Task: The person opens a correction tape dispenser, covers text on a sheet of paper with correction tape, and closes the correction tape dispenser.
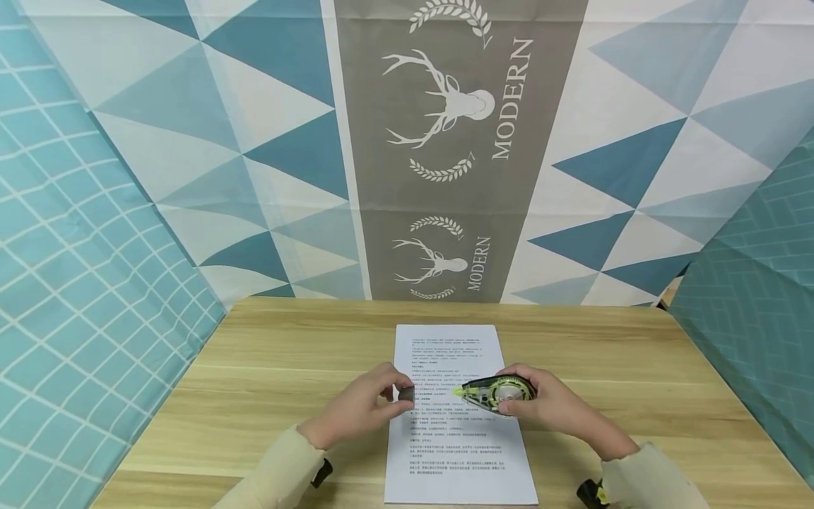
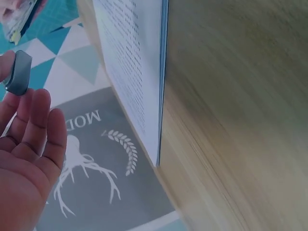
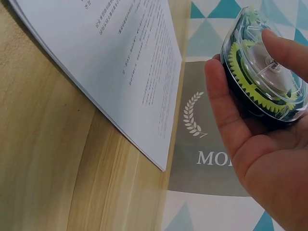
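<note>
My right hand [image 1: 540, 399] grips a correction tape [image 1: 505, 394], its yellow-green tip pointing left over the printed pages. In the right wrist view the correction tape [image 3: 257, 72] shows a clear casing, a black edge and a yellow-green toothed wheel, with the thumb laid across its side. A small dark translucent cap [image 1: 405, 394] is pinched between thumb and fingertips of my left hand [image 1: 362, 406]. That cap [image 2: 20, 72] looks grey and smooth in the left wrist view. Both hands hover over the stack of printed paper [image 1: 458, 488], the cap facing the tip across a short gap.
The paper stack lies on a wooden table [image 1: 267, 367] with its short side toward me. Behind the table hangs a patterned cloth [image 1: 432, 177] with deer heads and triangles. A teal gridded cloth [image 1: 83, 247] hangs at the left, another teal cloth [image 1: 757, 261] at the right.
</note>
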`<act>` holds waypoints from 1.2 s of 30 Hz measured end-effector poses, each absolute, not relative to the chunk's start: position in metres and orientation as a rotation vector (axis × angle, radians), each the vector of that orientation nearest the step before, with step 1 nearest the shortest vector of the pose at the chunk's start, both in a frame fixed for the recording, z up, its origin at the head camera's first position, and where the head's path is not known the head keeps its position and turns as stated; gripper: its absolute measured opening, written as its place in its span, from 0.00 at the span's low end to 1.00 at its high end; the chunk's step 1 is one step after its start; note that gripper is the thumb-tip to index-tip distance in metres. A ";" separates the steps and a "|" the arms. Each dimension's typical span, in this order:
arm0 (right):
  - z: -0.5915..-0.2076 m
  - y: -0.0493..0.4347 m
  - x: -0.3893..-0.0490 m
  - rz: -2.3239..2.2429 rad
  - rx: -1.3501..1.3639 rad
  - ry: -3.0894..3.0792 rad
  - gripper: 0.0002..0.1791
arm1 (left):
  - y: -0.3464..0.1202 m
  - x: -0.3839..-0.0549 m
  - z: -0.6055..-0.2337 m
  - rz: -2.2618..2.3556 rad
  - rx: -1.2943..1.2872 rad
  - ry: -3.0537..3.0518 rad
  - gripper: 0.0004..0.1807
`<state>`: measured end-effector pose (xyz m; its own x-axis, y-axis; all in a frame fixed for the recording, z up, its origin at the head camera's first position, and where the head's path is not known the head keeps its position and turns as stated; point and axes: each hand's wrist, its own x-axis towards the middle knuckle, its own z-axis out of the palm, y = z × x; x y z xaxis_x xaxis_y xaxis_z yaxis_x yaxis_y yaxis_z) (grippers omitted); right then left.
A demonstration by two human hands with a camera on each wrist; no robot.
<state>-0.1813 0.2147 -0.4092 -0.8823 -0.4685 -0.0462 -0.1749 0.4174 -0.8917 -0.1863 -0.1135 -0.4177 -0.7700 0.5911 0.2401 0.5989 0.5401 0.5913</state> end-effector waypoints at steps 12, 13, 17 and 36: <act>-0.409 0.218 -0.181 -1.470 -0.535 2.362 0.26 | -0.145 -0.199 -0.425 -1.104 -0.926 -2.778 0.15; -0.410 0.217 -0.181 -1.472 -0.530 2.358 0.26 | -0.148 -0.200 -0.426 -1.103 -0.917 -2.784 0.16; -0.411 0.217 -0.182 -1.473 -0.522 2.361 0.26 | -0.158 -0.203 -0.431 -1.094 -0.875 -2.813 0.17; -0.417 0.218 -0.181 -1.474 -0.465 2.374 0.25 | -0.192 -0.209 -0.443 -1.042 -0.659 -3.013 0.17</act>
<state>-0.1811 0.2177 -0.4165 -0.9000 -0.4270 -0.0880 -0.1105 0.4185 -0.9015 -0.2088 -0.1924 -0.4434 -0.9118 0.4100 0.0239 0.3372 0.7141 0.6135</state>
